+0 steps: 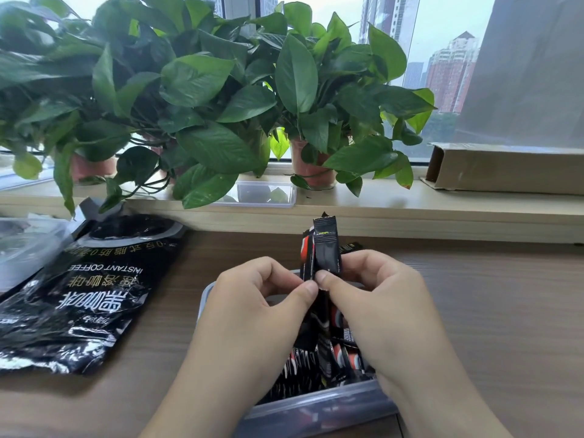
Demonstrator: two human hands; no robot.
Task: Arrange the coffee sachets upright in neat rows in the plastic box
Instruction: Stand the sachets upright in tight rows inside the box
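Note:
A clear plastic box (pixel 319 406) stands on the wooden desk right in front of me, largely hidden under my hands. Several black coffee sachets (pixel 335 352) with red and white print lie and stand inside it. My left hand (pixel 252 298) and my right hand (pixel 379 295) meet above the box. Together they pinch a small bunch of upright black sachets (pixel 324 248), thumbs pressed on the near side. The tops of that bunch stick up above my fingers.
A large opened black instant coffee bag (pixel 85 295) lies flat on the desk at left, beside crumpled clear plastic (pixel 25 241). Potted green plants (pixel 189 99) line the windowsill, with a clear lid (pixel 262 194) below them and a cardboard box (pixel 505 169) at right.

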